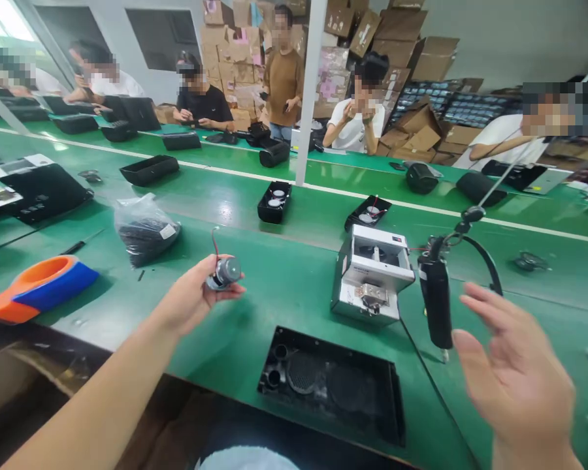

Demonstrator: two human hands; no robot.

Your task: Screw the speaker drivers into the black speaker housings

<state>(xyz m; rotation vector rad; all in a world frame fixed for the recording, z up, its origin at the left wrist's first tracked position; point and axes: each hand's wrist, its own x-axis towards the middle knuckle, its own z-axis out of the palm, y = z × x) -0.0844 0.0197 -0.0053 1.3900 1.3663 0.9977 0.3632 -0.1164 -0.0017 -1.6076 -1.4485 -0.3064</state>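
Note:
Above the green bench, my left hand [196, 297] grips a small round speaker driver [224, 271] whose red-and-black wire sticks upward. My right hand [514, 365] is raised at the right with its fingers apart, holding nothing. Just left of it hangs a black electric screwdriver [435, 300], bit pointing down; I see a gap between the two. A black plastic speaker housing [343, 385] lies open side up at the bench's front edge, with round grilles inside. Behind it stands a grey-and-white screw feeder [372, 281].
A bag of black parts [144, 228] and an orange-and-blue tape-shaped holder [44, 287] are on the left. Beyond are housings with speakers fitted [274, 202], a white post [311, 91] and several people across the bench. A black cable [436, 385] runs toward the front edge.

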